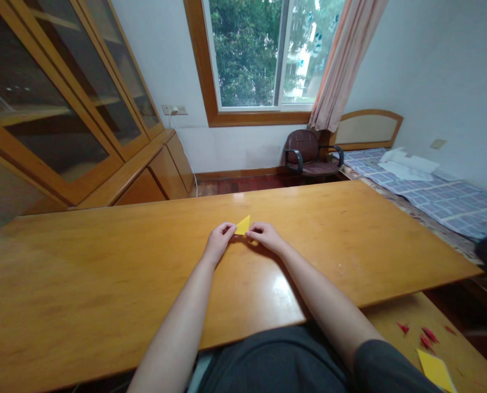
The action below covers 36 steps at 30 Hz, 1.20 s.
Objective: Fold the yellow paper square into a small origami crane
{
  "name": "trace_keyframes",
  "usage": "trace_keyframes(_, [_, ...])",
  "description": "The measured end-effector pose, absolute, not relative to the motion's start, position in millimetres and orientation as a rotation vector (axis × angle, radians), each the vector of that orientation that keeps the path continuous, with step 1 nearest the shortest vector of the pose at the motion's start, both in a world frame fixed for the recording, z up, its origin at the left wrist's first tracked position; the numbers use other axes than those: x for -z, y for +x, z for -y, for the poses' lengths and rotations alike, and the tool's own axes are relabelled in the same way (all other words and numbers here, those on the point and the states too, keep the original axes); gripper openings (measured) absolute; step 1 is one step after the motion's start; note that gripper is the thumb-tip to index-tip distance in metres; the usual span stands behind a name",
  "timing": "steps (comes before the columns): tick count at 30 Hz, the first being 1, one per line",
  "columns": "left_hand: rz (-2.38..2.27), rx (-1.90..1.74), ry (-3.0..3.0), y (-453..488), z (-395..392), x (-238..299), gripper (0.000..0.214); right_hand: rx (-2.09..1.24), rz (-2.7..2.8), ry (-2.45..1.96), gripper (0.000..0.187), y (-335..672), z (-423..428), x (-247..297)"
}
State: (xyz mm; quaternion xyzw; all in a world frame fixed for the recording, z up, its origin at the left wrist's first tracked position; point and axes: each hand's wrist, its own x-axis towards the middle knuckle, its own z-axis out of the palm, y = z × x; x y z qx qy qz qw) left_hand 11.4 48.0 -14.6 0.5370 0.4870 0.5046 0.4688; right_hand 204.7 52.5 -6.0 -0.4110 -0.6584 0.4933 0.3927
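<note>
1. Yellow paper (244, 225), folded into a small pointed shape, sits in our grasp at the middle of the tabletop (145, 262); whether it touches the wood, we cannot tell.
2. Nearest us, off the tabletop's near right edge and below it, we see a lower surface (391, 311) bearing a yellow sheet (435, 368) and, just past that, small red pieces (428, 334).
3. Over the tabletop's middle, our left hand (219, 240) pinches the paper's left corner between thumb and fingers.
4. Opposite it, our right hand (267, 236) pinches the lower right corner, throwing a shadow on the tabletop.
5. Right of the tabletop we have a bed (423, 202); left and beyond, a glass-doored cabinet (141, 188).
6. Past the tabletop's far edge stands a brown chair (304, 150).
7. Farthest beyond the tabletop, we face a window (245, 54) with a pink curtain (345, 65).
</note>
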Motion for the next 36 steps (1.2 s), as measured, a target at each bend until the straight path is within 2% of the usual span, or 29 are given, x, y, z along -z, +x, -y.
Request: trace_keyframes(36, [-1.218, -1.234, 1.315, 13.2, -45.9, 9.5, 0.041, -1.223, 1.704, -1.048, 0.024, 205.3, -53.8, 8.3])
